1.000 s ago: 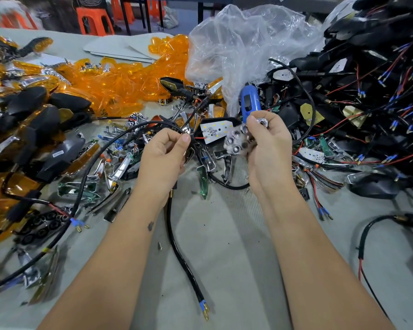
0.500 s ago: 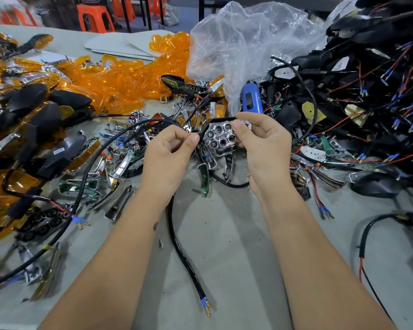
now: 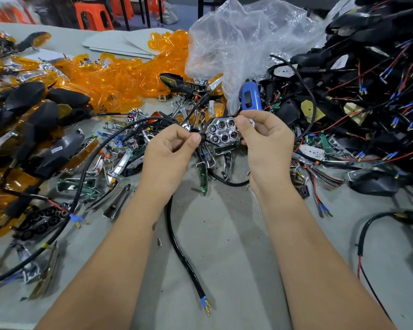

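My right hand point(image 3: 266, 144) pinches the right end of a chrome reflector point(image 3: 222, 133) with several hexagonal cells, held above the table with its cells facing me. My left hand point(image 3: 169, 153) pinches a small black part at the reflector's left end. A black cable point(image 3: 184, 256) hangs from under my left hand and trails across the table towards me, ending in a blue sleeve with brass pins. What joins the cable to the reflector is hidden by my fingers.
Orange lenses point(image 3: 119, 75) and black lamp housings point(image 3: 31, 120) cover the left. Chrome and green parts point(image 3: 119, 163) lie behind my hands. A blue tool point(image 3: 249, 96) and clear plastic bag point(image 3: 248, 41) sit behind. A heap of wired black housings point(image 3: 367, 91) fills the right.
The reflector has been turned over, from its white board and back side to its hexagonal cells facing me. My hands have drawn closer together around it.
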{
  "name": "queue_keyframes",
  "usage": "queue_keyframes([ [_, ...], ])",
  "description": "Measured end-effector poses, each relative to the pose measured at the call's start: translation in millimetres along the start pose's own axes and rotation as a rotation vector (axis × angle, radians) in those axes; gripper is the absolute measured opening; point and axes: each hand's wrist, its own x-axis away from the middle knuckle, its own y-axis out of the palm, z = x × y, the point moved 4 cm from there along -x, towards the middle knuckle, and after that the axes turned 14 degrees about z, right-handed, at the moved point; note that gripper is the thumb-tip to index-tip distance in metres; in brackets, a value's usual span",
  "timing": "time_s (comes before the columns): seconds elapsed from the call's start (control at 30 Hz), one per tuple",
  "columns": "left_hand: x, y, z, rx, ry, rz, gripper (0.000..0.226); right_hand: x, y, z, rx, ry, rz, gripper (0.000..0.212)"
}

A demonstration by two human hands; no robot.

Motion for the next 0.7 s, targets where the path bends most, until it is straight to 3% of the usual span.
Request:
queue_keyframes([
  [0.27,0,-1,3,0.099,-0.026,-0.026,0.024,4,0,-6,0.189,-0.265,0.047,0.028],
  [0.53,1,4,5,0.288,-0.116,-0.086,0.027,8,12,2,-0.02,0.017,-0.134,0.03],
  [0.7,4,6,3,0.279,-0.139,-0.135,0.025,9,15,6,-0.068,0.057,-0.186,0.024],
])
